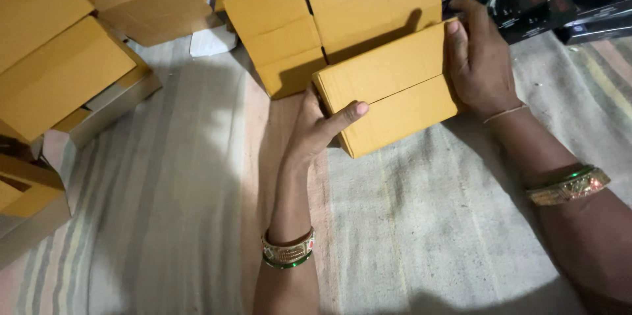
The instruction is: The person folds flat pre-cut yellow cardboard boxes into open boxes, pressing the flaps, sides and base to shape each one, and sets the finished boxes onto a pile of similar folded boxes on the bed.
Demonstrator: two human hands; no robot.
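Cardboard box — flaps shut — was clamped between left hand and right hand above the striped mat, seemingly mid-closing, its seam needing pressure.

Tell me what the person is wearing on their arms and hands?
Both arms are bare, with no sleeves showing. The left wrist has a gold bangle with green and red bits. The right arm has a gold and green bangle, and a thin thread circles the wrist by the right hand.

Striped cloth on floor, perhaps a mat, bright patch of light
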